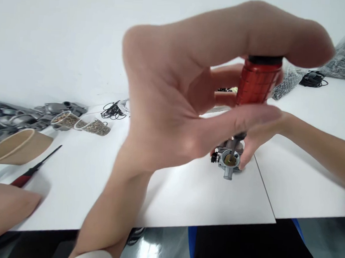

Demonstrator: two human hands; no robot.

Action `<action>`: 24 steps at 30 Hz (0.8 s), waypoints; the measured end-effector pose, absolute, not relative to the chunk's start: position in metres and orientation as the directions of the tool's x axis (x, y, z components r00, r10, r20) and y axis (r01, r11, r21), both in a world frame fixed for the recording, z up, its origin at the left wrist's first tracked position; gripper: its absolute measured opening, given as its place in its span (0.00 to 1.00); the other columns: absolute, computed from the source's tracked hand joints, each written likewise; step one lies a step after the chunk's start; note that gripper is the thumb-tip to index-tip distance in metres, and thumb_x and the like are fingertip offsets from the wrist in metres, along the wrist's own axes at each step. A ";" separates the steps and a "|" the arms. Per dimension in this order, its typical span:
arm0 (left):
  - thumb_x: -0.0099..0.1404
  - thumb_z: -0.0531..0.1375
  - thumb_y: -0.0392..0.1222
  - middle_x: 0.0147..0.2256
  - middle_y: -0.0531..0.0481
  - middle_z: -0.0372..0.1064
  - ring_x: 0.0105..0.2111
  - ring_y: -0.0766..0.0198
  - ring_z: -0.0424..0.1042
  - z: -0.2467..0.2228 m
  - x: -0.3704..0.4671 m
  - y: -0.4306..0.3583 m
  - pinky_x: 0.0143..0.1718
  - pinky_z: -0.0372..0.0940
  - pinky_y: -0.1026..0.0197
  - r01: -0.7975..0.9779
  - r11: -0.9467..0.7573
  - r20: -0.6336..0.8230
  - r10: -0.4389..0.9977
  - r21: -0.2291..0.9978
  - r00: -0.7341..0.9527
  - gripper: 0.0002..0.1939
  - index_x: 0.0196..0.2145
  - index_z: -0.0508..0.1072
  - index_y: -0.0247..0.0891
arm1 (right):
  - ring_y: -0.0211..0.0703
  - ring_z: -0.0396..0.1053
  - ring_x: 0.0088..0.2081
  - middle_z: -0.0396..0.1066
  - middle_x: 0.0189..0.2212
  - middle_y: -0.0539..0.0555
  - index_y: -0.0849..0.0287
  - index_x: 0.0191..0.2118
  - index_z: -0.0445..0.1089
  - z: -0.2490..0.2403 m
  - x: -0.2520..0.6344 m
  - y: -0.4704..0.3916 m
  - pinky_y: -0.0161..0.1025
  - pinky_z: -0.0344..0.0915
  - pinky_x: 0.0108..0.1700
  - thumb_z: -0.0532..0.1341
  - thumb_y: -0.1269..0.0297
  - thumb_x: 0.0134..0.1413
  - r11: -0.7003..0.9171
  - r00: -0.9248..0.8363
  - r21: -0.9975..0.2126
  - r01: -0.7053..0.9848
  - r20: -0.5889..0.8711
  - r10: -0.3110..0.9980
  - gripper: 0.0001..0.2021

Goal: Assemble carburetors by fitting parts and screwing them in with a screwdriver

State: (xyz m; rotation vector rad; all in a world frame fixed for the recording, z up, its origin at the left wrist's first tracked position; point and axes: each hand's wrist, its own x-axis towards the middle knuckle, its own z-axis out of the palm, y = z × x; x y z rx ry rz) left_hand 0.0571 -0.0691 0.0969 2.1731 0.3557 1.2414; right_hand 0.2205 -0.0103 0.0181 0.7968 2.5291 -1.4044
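White tabletop (70,169) fills my view, cups and gray castings off to one side. My left hand (176,106) wraps the red screwdriver (258,81), tip down in the small carburetor (228,159), which my right hand (255,143) steadies. I judge a screw is mid-turn; next needs steady downward pressure.

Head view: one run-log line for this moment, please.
left hand: grips red-handled screwdriver | right hand: steadies small grey metal carburetor | white table
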 end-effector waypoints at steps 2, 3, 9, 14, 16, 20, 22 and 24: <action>0.64 0.61 0.56 0.24 0.57 0.67 0.27 0.73 0.73 0.099 0.059 -0.068 0.24 0.69 0.70 0.049 -0.778 0.665 0.565 0.626 0.488 0.20 0.44 0.74 0.38 | 0.43 0.69 0.38 0.74 0.38 0.52 0.57 0.49 0.73 0.021 0.220 -0.012 0.38 0.65 0.39 0.69 0.44 0.43 0.419 -0.825 -0.724 0.548 -0.384 0.415 0.30; 0.63 0.62 0.55 0.21 0.56 0.66 0.26 0.71 0.73 0.100 0.060 -0.068 0.23 0.70 0.68 0.146 -0.736 0.611 0.641 0.661 0.464 0.19 0.42 0.74 0.36 | 0.43 0.69 0.37 0.74 0.36 0.52 0.57 0.48 0.74 0.022 0.219 -0.012 0.38 0.65 0.39 0.69 0.43 0.42 0.413 -0.816 -0.718 0.561 -0.397 0.419 0.29; 0.65 0.60 0.54 0.28 0.52 0.70 0.33 0.67 0.74 0.091 0.051 -0.058 0.31 0.74 0.62 0.044 -0.773 0.635 0.550 0.632 0.543 0.19 0.42 0.75 0.36 | 0.44 0.70 0.38 0.74 0.39 0.51 0.55 0.51 0.73 0.024 0.218 -0.013 0.38 0.65 0.40 0.70 0.46 0.43 0.406 -0.824 -0.729 0.551 -0.400 0.401 0.29; 0.65 0.59 0.56 0.25 0.55 0.66 0.32 0.64 0.73 0.080 0.050 -0.056 0.33 0.72 0.57 -0.071 -0.888 0.812 0.380 0.454 0.443 0.21 0.51 0.74 0.46 | 0.43 0.70 0.40 0.73 0.45 0.52 0.54 0.59 0.67 0.017 0.221 -0.010 0.37 0.64 0.41 0.71 0.51 0.43 0.420 -0.856 -0.754 0.505 -0.374 0.357 0.36; 0.64 0.58 0.61 0.30 0.55 0.66 0.34 0.65 0.73 0.079 0.049 -0.060 0.33 0.72 0.59 -0.101 -0.895 0.814 0.343 0.435 0.468 0.24 0.51 0.74 0.47 | 0.44 0.70 0.43 0.73 0.46 0.52 0.53 0.59 0.68 0.015 0.222 -0.009 0.38 0.65 0.43 0.72 0.50 0.42 0.430 -0.863 -0.757 0.491 -0.355 0.360 0.36; 0.65 0.54 0.64 0.42 0.58 0.67 0.41 0.68 0.74 0.078 0.046 -0.063 0.46 0.71 0.59 -0.289 -0.904 0.829 0.113 0.314 0.547 0.25 0.52 0.72 0.49 | 0.45 0.70 0.44 0.72 0.47 0.52 0.52 0.58 0.68 0.015 0.223 -0.010 0.38 0.65 0.44 0.71 0.50 0.44 0.417 -0.865 -0.769 0.484 -0.348 0.361 0.34; 0.65 0.54 0.64 0.42 0.58 0.67 0.38 0.69 0.73 0.079 0.047 -0.062 0.42 0.71 0.60 -0.249 -0.923 0.850 0.134 0.295 0.510 0.25 0.52 0.72 0.49 | 0.43 0.70 0.42 0.72 0.47 0.52 0.54 0.58 0.68 0.016 0.223 -0.010 0.38 0.65 0.43 0.71 0.51 0.45 0.403 -0.857 -0.768 0.498 -0.365 0.364 0.33; 0.62 0.56 0.67 0.42 0.55 0.68 0.35 0.68 0.72 0.083 0.048 -0.062 0.34 0.70 0.59 -0.117 -0.922 0.836 0.274 0.369 0.476 0.30 0.53 0.71 0.47 | 0.41 0.70 0.40 0.72 0.47 0.52 0.54 0.59 0.67 0.016 0.222 -0.010 0.37 0.65 0.42 0.71 0.53 0.44 0.411 -0.860 -0.765 0.496 -0.369 0.352 0.34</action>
